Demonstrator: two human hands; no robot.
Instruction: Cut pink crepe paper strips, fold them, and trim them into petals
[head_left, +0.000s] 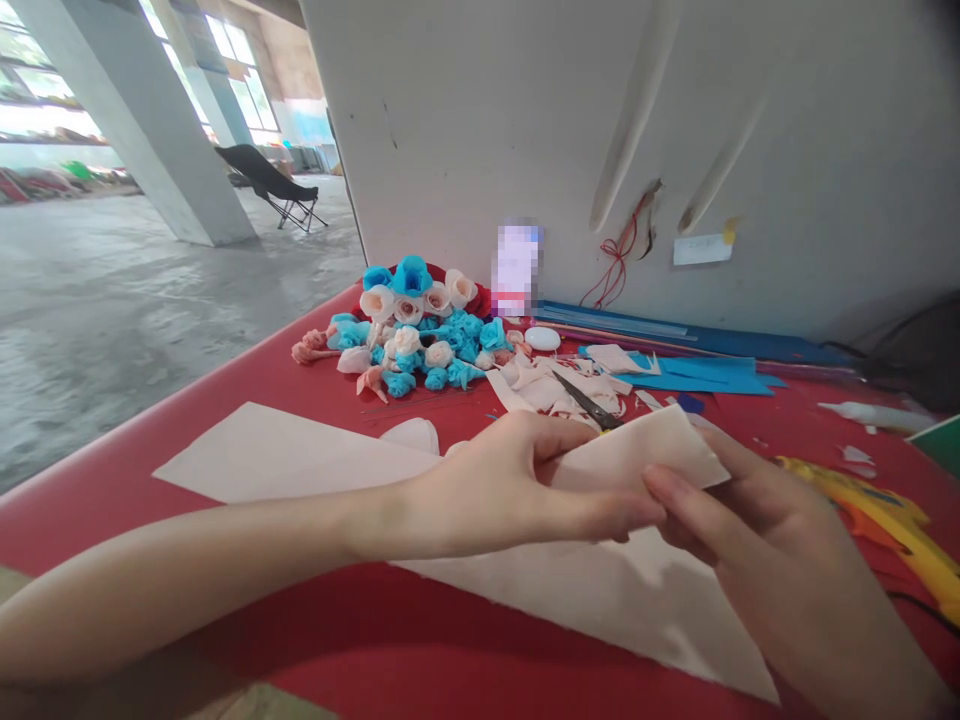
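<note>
A folded piece of pale cream paper (630, 452) is pinched between my two hands above the table. My left hand (480, 490) comes across from the left, thumb on the near side of the fold and fingers behind it. At the paper's right end, my right hand (787, 540) presses the edge between thumb and fingers. Below lies a larger cream sheet (547, 590) on the red tabletop (315, 620); whether it joins the held piece, I cannot tell. Dark-bladed scissors (586, 400) lie just beyond my hands, their handles mostly hidden. Another cream strip (285, 455) extends left behind my forearm.
Blue, cream and pink paper flowers (420, 345) are heaped at the back left. Behind the scissors lie cream scraps (525, 380) and blue sheets (697, 374). A yellow glue gun (885, 520) rests at the right, near a white tube (874, 412). A phone (516, 270) leans against the wall.
</note>
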